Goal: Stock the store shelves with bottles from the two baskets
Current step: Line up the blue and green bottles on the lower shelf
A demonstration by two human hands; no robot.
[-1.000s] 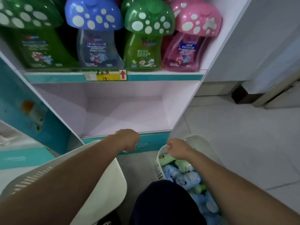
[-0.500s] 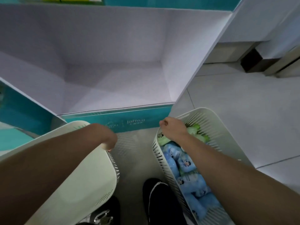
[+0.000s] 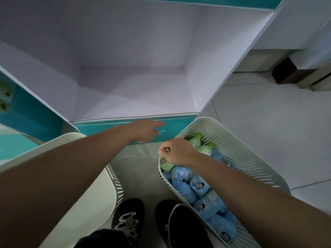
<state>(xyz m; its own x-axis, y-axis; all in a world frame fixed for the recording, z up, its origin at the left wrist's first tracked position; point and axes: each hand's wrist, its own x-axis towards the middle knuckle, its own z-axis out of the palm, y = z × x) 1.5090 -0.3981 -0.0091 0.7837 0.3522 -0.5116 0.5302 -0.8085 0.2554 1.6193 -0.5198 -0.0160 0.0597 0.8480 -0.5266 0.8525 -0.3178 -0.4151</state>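
While the shoes (image 3: 129, 219) stand at 6 o'clock between two baskets, the right basket (image 3: 250, 156) at 4 o'clock holds heaped blue bottles (image 3: 198, 187) and green bottles (image 3: 205, 149). The right hand (image 3: 176, 152) is clenched on its near rim, apparently to steady it; the left hand (image 3: 145, 131), released with loose fingers, hangs beyond the left basket (image 3: 102, 203) at 8 o'clock, before the shelf (image 3: 136, 90) at 12 o'clock, where no bottle stands yet.

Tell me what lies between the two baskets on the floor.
Head view: bare grey floor between the left basket and right basket, with the person's two black shoes at the near end. The left hand hangs above the gap.
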